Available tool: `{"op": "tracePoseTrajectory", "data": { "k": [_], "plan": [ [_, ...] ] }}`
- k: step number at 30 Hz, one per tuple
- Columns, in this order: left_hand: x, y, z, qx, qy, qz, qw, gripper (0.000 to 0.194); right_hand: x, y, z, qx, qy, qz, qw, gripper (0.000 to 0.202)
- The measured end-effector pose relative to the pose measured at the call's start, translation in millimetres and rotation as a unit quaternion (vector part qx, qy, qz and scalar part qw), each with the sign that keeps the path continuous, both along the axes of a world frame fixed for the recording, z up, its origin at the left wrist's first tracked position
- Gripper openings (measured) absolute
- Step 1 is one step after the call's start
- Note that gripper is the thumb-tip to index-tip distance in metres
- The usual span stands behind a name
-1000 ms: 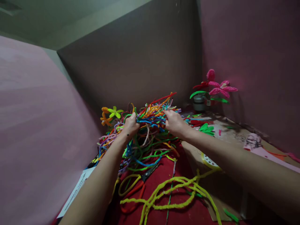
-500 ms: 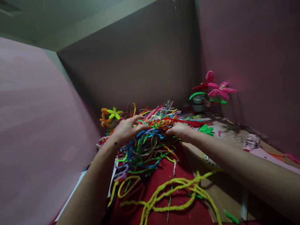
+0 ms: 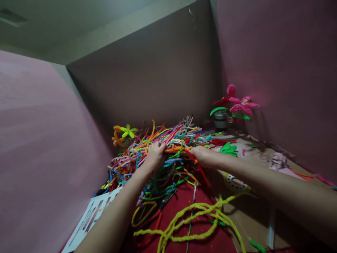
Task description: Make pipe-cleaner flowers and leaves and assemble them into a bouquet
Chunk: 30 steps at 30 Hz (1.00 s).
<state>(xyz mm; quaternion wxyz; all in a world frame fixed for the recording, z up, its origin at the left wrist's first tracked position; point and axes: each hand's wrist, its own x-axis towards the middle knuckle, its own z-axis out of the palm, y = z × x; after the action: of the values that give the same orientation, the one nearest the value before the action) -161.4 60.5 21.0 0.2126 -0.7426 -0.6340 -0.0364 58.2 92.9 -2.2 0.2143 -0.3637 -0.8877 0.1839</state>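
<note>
A large tangled heap of colourful fuzzy pipe cleaners [image 3: 131, 154] lies ahead of me. My left hand [image 3: 156, 154] is at the middle of the heap with its fingers curled round some orange and red strands. At the heap's right side, my right hand [image 3: 201, 155] touches the same orange and red strands; its fingertips are hidden among them. Red strands hang down beside my right wrist. Nearer to me, a looped yellow fuzzy cord [image 3: 184, 211] rests on the red surface [image 3: 210, 242].
Pink flowers [image 3: 243, 104] stand by a grey container [image 3: 220, 119] at the back right. A yellow-green flower [image 3: 128, 131] is left of the heap. Scissors [image 3: 160, 211] and a printed sheet [image 3: 92, 218] lie nearer. Green leaves [image 3: 228, 149] sit to the right. Pink walls flank both sides.
My left hand has moved right and its fingers have closed on strands. Orange and red strands now stretch between my hands, with red ends hanging lower. The view has shifted slightly.
</note>
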Motion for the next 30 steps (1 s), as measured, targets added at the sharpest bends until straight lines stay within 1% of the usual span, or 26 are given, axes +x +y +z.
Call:
{"op": "tracePoseTrajectory", "data": {
  "k": [1, 2, 3, 5, 6, 7, 8, 9, 11, 13, 16, 18, 21, 24, 27, 30],
  "plan": [
    [1, -3, -5.1, 0.013, 0.009, 0.003, 1.0, 0.022, 2, 4, 3.2, -0.022, 0.036, -0.022, 0.999, 0.019],
    [3, -7, -9.7, 0.023, 0.015, 0.008, 1.0, 0.022, 3, 9, 7.1, -0.038, 0.085, -0.07, 0.993, 0.021],
    [5, -9, -13.9, 0.028, 0.02, 0.012, 0.999, 0.024, 5, 14, 11.6, -0.04, 0.111, -0.107, 0.987, 0.025],
    [10, -13, -20.5, 0.031, 0.026, 0.02, 0.999, 0.026, 6, 23, 21.3, -0.023, 0.153, -0.169, 0.973, 0.03],
    [12, -15, -22.9, 0.031, 0.032, 0.021, 0.999, 0.027, 4, 26, 25.8, -0.01, 0.179, -0.184, 0.966, 0.031],
    [14, -16, -24.6, 0.031, 0.039, 0.02, 0.999, 0.029, 2, 29, 29.6, 0.0, 0.204, -0.184, 0.962, 0.031],
    [16, -17, -25.8, 0.031, 0.046, 0.019, 0.998, 0.03, -3, 31, 32.4, 0.002, 0.221, -0.169, 0.96, 0.03],
    [18, -18, -26.3, 0.029, 0.053, 0.019, 0.998, 0.031, -8, 33, 33.9, -0.003, 0.229, -0.14, 0.963, 0.029],
    [19, -21, -26.0, 0.021, 0.059, 0.018, 0.998, 0.034, -22, 34, 32.9, -0.035, 0.208, -0.075, 0.975, 0.024],
    [20, -22, -24.4, 0.001, 0.053, 0.018, 0.998, 0.035, -35, 34, 27.6, -0.057, 0.186, -0.048, 0.98, 0.015],
    [17, -24, -22.9, -0.029, 0.037, 0.011, 0.999, 0.037, -46, 33, 16.9, -0.066, 0.201, -0.053, 0.976, 0.003],
    [14, -24, -24.3, -0.028, 0.028, -0.001, 0.999, 0.038, -47, 35, 11.3, -0.083, 0.234, -0.061, 0.967, 0.009],
    [9, -24, -29.7, -0.01, 0.018, -0.016, 1.0, 0.039, -40, 41, 7.0, -0.134, 0.301, -0.088, 0.94, 0.019],
    [7, -21, -33.8, -0.003, 0.007, -0.004, 1.0, 0.041, -30, 50, 5.8, -0.185, 0.364, -0.117, 0.905, 0.021],
    [8, -20, -32.5, -0.008, 0.007, 0.004, 1.0, 0.042, -22, 54, 5.3, -0.217, 0.403, -0.127, 0.88, 0.021],
    [10, -20, -28.6, -0.019, 0.017, 0.008, 1.0, 0.04, -17, 53, 4.8, -0.233, 0.419, -0.126, 0.869, 0.02]
  ]
}}
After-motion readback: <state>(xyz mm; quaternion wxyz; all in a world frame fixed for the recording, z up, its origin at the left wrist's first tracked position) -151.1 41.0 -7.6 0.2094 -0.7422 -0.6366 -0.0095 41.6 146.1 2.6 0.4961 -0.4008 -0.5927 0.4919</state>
